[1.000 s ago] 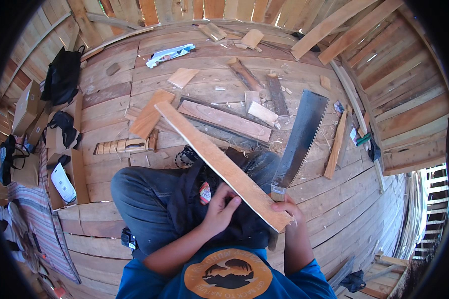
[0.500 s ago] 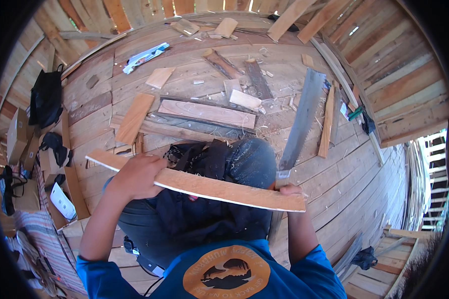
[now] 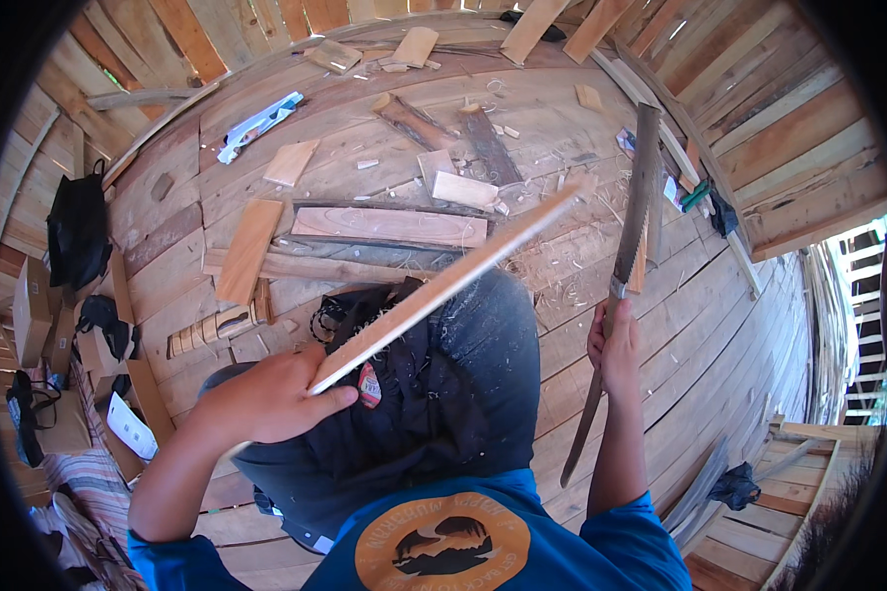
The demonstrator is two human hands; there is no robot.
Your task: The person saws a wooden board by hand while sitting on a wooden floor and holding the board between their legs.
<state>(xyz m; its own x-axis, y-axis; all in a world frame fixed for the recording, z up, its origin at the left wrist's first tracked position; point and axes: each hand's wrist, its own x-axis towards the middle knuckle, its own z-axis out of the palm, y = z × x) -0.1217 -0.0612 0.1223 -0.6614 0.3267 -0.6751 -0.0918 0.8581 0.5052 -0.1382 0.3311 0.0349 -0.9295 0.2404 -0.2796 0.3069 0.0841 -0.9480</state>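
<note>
My left hand (image 3: 271, 399) is closed on one end of a thin wooden plank (image 3: 443, 288). The plank slants up and to the right over my lap, its far end blurred by motion. My right hand (image 3: 616, 345) is wrapped round the long handle of a hand saw (image 3: 633, 212). The saw stands nearly upright to the right of my knee, apart from the plank, with its toothed edge toward the right. Dark cloth (image 3: 404, 414) lies across my lap, and a small red item (image 3: 369, 385) rests on it near my left thumb.
Before my knees lie a pale board (image 3: 389, 226), a shorter wood piece (image 3: 249, 251), bark-edged offcuts (image 3: 490, 143) and shavings. Cardboard boxes (image 3: 34, 310) and a black bag (image 3: 79, 227) stand at the left. Plank walls (image 3: 759, 128) enclose the floor.
The plank has swung from lying across both hands to slanting up and right, in my left hand alone. My right hand has moved right off its end, carrying the saw.
</note>
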